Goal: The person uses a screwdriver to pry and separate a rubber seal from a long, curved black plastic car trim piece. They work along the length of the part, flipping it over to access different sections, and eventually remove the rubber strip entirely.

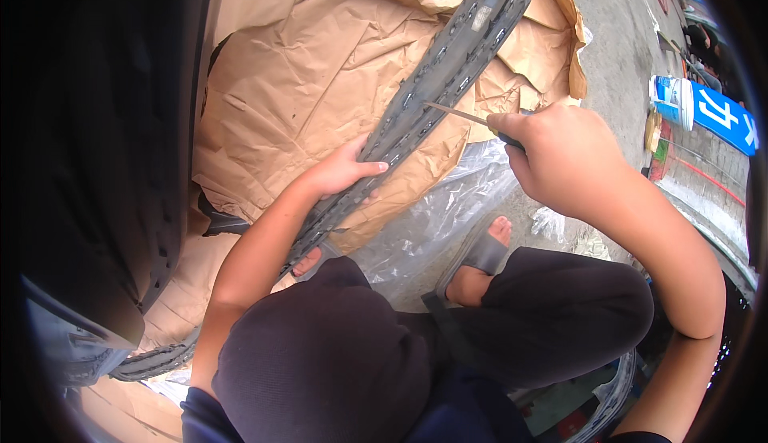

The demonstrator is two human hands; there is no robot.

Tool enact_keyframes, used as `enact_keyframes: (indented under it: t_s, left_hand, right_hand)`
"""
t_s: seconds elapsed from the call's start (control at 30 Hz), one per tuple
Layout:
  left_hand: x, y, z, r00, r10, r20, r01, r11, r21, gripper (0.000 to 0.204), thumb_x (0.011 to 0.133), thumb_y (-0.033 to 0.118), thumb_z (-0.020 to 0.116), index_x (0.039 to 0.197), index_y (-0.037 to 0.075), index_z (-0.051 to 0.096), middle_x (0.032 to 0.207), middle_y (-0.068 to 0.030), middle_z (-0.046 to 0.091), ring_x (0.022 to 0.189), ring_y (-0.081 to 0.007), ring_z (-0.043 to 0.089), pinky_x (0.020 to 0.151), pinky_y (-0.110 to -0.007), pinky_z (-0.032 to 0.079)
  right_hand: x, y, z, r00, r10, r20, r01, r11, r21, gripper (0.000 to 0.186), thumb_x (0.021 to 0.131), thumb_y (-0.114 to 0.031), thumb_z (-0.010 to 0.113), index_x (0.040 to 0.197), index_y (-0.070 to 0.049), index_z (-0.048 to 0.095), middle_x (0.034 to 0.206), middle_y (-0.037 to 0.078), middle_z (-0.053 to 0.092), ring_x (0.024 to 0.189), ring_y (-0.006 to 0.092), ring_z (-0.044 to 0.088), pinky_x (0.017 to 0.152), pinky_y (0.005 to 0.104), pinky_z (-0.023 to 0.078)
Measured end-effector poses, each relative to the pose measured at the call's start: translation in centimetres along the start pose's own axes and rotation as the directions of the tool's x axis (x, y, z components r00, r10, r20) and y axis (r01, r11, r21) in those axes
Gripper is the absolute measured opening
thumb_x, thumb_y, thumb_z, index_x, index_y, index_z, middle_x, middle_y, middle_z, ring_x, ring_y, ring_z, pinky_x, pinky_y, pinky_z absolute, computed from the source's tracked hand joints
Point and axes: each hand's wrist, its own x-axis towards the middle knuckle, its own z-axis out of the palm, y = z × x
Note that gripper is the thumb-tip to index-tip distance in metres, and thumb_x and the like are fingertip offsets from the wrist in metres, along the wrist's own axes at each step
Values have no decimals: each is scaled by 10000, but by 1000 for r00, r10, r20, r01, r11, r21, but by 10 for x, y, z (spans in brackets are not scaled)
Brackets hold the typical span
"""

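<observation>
A long black plastic trim strip [436,83] with rows of clips and slots along its edges runs slantwise from the top down toward my legs. My left hand [348,172] is wrapped round its lower middle, thumb on top and the other fingers partly hidden beneath. In my right hand [560,151] is a thin pointed tool [460,113] with a dark handle, gripped in closed fingers. Its tip lies over the middle of the strip and seems to touch it. Whether the tool is a knife or a screwdriver, I cannot tell.
Crumpled brown paper [296,83] lies under the strip, with clear plastic sheeting [436,211] beside it. A large dark panel [104,139] stands close on the left. Another black strip [156,360] lies at lower left. A white-and-blue bucket [672,100] stands at the right.
</observation>
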Motion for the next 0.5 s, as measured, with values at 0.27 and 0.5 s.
enact_keyframes:
  t_s: [0.27,0.5]
  left_hand:
    - [-3,2,3,1000,14,-3,-14,1000,-3,637,1057,117,677,1611,111,364,1105,-120,628,760,-210,719,627,-367,631]
    - [-3,2,4,999,34,4,-34,999,-13,613,1054,123,681,1589,96,381,1097,-128,633,750,-215,724,612,-371,627]
  right_hand:
    - [3,4,18,997,-37,-65,46,989,140,214,868,-118,655,1031,-71,785,854,175,767,882,391,755,776,520,616]
    - [1,9,18,994,-60,-88,70,991,114,342,905,-154,702,1235,-131,789,841,180,763,806,385,753,755,514,607]
